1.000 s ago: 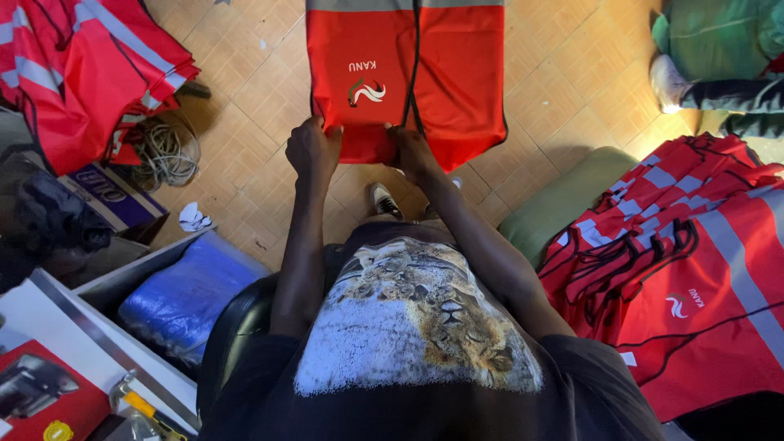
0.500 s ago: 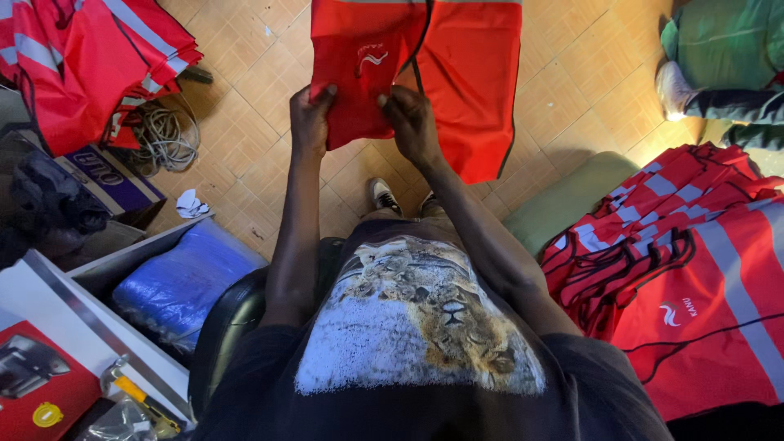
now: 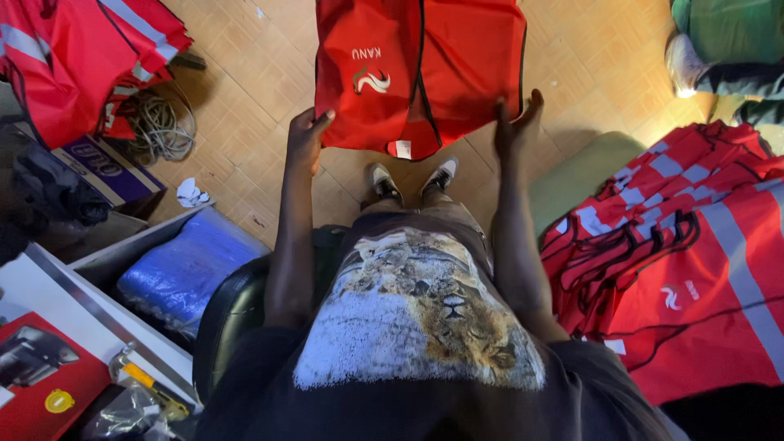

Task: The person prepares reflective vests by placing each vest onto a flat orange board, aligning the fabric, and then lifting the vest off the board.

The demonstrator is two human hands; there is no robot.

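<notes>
I sit on a black chair and hold a red vest [image 3: 420, 69] with black trim and a small white logo spread out in front of me, above the wooden floor. My left hand [image 3: 306, 140] grips its lower left edge. At the lower right edge, my right hand [image 3: 516, 124] has the cloth against the palm with the fingers pointing up. The vest's top is cut off by the frame. A small white tag hangs at its bottom hem, above my two shoes [image 3: 412, 180].
A large pile of red vests with grey reflective stripes [image 3: 678, 269] lies at my right beside a green cushion [image 3: 580, 175]. More red vests [image 3: 73, 57], a coil of rope [image 3: 159, 126] and a purple box [image 3: 110, 167] lie left. A blue wrapped bundle [image 3: 188, 265] sits in a tray. Another person's shoe [image 3: 682, 61] shows top right.
My hands have moved apart from the middle of the vest to its two sides, and the folded vest has opened out flat.
</notes>
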